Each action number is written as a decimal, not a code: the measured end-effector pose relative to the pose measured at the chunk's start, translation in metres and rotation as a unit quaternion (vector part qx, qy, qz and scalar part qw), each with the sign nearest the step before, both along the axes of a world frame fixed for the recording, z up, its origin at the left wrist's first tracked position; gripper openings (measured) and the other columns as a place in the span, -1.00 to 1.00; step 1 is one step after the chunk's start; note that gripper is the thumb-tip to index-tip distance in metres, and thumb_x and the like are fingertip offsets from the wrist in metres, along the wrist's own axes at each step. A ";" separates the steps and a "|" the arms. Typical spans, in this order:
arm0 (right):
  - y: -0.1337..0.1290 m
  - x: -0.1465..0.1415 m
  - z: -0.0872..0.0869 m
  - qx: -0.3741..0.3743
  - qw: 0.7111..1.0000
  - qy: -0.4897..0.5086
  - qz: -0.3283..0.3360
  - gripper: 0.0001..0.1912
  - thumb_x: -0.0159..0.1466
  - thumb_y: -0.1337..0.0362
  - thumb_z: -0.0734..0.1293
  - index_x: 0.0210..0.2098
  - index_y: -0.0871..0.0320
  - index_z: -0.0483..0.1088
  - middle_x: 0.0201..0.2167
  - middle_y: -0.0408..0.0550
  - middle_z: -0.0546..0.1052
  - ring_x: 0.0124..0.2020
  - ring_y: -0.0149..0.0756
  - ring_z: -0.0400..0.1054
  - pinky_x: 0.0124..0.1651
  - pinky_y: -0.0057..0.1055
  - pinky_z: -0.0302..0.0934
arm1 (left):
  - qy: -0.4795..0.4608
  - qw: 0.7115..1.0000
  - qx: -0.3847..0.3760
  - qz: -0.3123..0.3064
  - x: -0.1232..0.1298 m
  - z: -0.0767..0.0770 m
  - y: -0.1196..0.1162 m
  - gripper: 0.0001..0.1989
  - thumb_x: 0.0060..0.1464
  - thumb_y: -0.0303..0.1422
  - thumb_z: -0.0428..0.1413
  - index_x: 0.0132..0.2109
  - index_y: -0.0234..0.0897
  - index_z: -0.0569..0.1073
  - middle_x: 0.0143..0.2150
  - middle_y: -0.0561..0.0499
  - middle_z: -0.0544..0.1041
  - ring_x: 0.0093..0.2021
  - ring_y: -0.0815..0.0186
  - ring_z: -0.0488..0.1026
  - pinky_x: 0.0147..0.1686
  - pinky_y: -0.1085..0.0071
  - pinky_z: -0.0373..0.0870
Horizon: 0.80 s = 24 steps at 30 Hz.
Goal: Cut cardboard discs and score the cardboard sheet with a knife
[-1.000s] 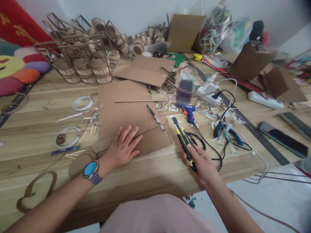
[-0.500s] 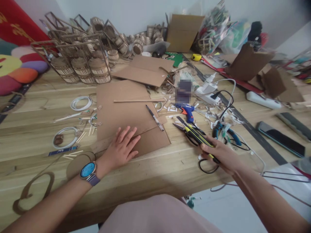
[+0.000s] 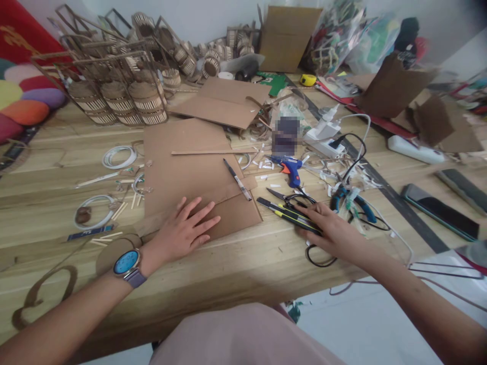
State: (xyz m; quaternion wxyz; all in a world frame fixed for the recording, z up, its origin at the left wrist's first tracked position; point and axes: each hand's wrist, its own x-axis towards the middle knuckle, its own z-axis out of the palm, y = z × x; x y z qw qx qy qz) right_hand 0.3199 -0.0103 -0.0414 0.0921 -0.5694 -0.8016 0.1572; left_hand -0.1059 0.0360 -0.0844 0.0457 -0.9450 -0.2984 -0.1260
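Observation:
My left hand (image 3: pixel 186 230) lies flat with fingers spread on the near edge of a brown cardboard sheet (image 3: pixel 182 177). A watch sits on that wrist. My right hand (image 3: pixel 329 228) is closed on a black and yellow utility knife (image 3: pixel 287 215), held low over the table to the right of the cardboard, its tip pointing left. Just behind the knife lie scissors (image 3: pixel 277 193) with dark blades, partly covered by it. On the cardboard rest a marker pen (image 3: pixel 236 179) and a thin cardboard strip (image 3: pixel 205 152).
Farther back lies a blue glue gun (image 3: pixel 292 170) near a white power strip (image 3: pixel 323 139) with cords. Blue-handled pliers (image 3: pixel 338 197) and a phone (image 3: pixel 439 213) are on the right. Bamboo lanterns (image 3: pixel 114 101) stand back left; wire coils (image 3: pixel 119 157) lie left of the cardboard.
My right hand has moved left with the utility knife and turned palm down over it, the knife now lower and flatter. My left hand stays on the cardboard. The view has shifted slightly.

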 end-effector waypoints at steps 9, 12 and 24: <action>0.010 0.001 -0.006 0.063 0.990 -0.097 0.078 -0.52 0.45 0.13 0.17 0.28 0.13 0.34 0.07 0.19 0.52 0.01 0.07 0.40 -0.03 -0.04 0.30 | 0.005 1.000 -0.017 -0.019 -0.001 0.005 0.003 -0.57 0.37 -0.26 0.05 0.33 -0.06 0.38 0.43 -0.11 0.32 0.43 -0.06 0.13 0.35 -0.20 0.17; 0.010 -0.001 -0.005 0.060 0.989 -0.105 0.084 -0.54 0.45 0.17 0.16 0.29 0.07 0.34 0.07 0.17 0.52 0.01 0.04 0.40 -0.06 -0.08 0.26 | -0.002 0.999 -0.010 -0.036 0.004 0.013 0.007 -0.67 0.36 -0.25 0.07 0.19 -0.17 0.50 0.36 -0.20 0.39 0.38 -0.04 0.22 0.33 -0.20 0.23; 0.016 0.002 -0.003 0.073 0.982 -0.090 0.147 -0.56 0.44 0.28 0.16 0.25 0.25 0.33 0.00 0.24 0.49 0.00 0.04 0.37 -0.01 -0.11 0.30 | -0.010 0.984 -0.044 -0.174 0.072 0.022 0.036 -0.53 0.43 -0.16 -0.05 0.23 -0.44 0.42 0.39 -0.31 0.35 0.42 0.05 0.24 0.38 0.08 0.25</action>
